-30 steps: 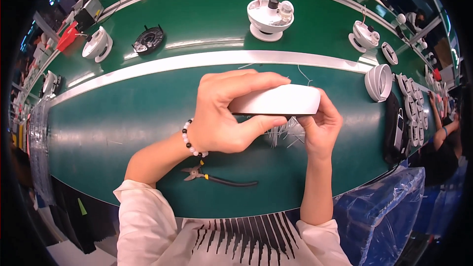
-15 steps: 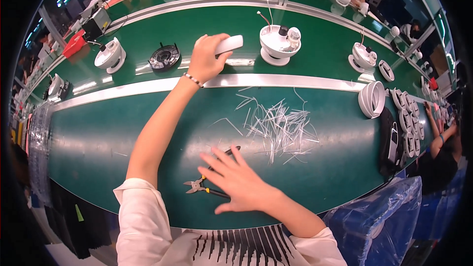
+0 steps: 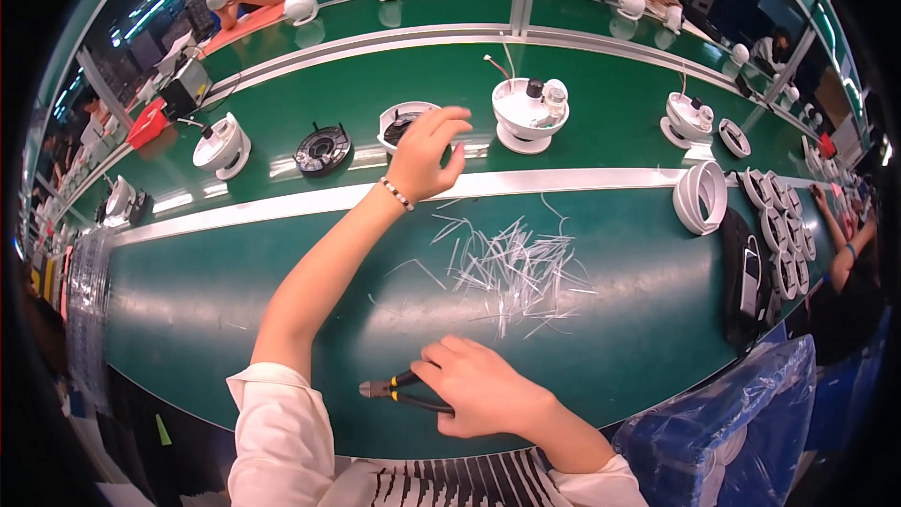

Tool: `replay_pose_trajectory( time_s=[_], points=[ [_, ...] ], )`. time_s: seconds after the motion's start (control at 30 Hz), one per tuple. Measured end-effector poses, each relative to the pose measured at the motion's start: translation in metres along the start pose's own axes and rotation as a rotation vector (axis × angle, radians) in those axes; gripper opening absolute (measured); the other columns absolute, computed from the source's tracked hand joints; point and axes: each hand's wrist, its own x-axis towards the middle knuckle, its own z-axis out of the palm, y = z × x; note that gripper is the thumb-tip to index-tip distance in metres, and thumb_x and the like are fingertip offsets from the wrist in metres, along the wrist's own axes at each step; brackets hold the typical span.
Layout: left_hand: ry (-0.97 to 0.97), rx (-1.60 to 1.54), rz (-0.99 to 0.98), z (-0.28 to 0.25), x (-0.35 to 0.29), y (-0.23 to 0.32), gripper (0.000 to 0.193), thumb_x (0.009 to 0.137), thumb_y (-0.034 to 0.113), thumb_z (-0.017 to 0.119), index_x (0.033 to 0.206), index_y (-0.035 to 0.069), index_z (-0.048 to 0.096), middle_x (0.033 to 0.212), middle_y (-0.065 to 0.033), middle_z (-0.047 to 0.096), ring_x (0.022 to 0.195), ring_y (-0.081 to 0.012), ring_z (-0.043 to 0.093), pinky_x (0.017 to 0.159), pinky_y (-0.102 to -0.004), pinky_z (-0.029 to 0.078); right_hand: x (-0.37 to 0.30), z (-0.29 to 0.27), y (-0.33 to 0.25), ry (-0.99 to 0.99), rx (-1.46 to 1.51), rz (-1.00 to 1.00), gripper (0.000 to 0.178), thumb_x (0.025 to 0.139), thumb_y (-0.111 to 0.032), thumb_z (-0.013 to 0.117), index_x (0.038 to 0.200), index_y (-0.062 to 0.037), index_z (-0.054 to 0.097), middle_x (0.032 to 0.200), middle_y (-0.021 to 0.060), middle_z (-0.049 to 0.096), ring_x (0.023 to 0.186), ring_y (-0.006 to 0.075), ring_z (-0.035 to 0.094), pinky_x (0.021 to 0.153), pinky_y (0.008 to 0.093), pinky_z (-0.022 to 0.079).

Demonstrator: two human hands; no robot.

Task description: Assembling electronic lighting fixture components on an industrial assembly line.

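My left hand (image 3: 429, 155) is raised over the far green strip, with its fingers apart and nothing in them. Just beyond it lies a white-rimmed round part (image 3: 387, 120) with a dark inside, partly hidden by the hand. To its right stands a white bowl-shaped housing (image 3: 527, 117) on a round foot, with wires sticking up. A black ring-shaped part (image 3: 322, 150) sits to the left. Low on the near mat, my right hand (image 3: 481, 387) is closed round the handles of diagonal cutters (image 3: 380, 389), whose jaws point left.
A heap of white plastic strips (image 3: 516, 272) lies mid-mat. At right are nested white rings (image 3: 701, 197), a black pouch (image 3: 741, 272) and rows of white rings (image 3: 779, 225). A metal rail (image 3: 554, 181) divides mat and strip. Other people work beyond and at right.
My left hand has let go of the white part, which now rests on the far strip. My right hand, spread above the cutters before, has closed on their handles.
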Motion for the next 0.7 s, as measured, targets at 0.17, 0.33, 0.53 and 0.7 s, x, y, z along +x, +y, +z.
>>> replay_pose_trajectory(
  time_s=[0.17, 0.33, 0.53, 0.7],
  points=[
    [-0.513, -0.62, -1.123, 0.049, 0.028, 0.008, 0.039, 0.079, 0.036, 0.052, 0.086, -0.003, 0.056, 0.073, -0.0105, 0.06, 0.059, -0.0192, 0.06, 0.053, -0.0263, 0.049, -0.026, -0.04, 0.044, 0.117, 0.752, -0.284, 0.05, 0.053, -0.018, 0.064, 0.098, 0.0015, 0.056, 0.084, 0.0107, 0.062, 0.07, 0.0178, 0.061, 0.062, 0.0243, 0.047],
    [-0.267, -1.291, -1.594, 0.105, 0.044, 0.008, 0.064, 0.079, 0.041, 0.052, 0.124, 0.003, 0.027, 0.113, -0.0207, 0.042, 0.088, -0.0305, 0.055, 0.067, -0.0361, 0.051, -0.043, -0.049, 0.069, 0.419, 1.347, -0.378, 0.073, 0.067, -0.038, 0.059, 0.118, 0.0086, 0.037, 0.099, 0.0216, 0.052, 0.075, 0.0198, 0.053, 0.052, 0.0242, 0.043],
    [0.315, -1.665, -1.367, 0.165, 0.033, 0.002, 0.031, 0.078, 0.005, 0.048, 0.107, -0.003, 0.04, 0.1, -0.0201, 0.052, 0.083, -0.0333, 0.056, 0.075, -0.0416, 0.051, -0.014, -0.038, 0.079, 0.664, 1.649, -0.463, 0.065, 0.081, -0.04, 0.04, 0.129, 0.0017, 0.024, 0.109, 0.0196, 0.045, 0.084, 0.0242, 0.047, 0.054, 0.0287, 0.041],
    [0.172, -1.546, -1.191, 0.125, 0.017, 0.018, 0.029, 0.074, -0.004, 0.048, 0.102, 0.002, 0.043, 0.091, -0.011, 0.053, 0.077, -0.0245, 0.058, 0.068, -0.0398, 0.053, -0.004, -0.036, 0.079, 0.703, 1.821, -0.491, 0.062, 0.083, -0.039, 0.037, 0.129, 0.0, 0.024, 0.112, 0.0205, 0.044, 0.088, 0.028, 0.048, 0.06, 0.035, 0.042]
  ],
)
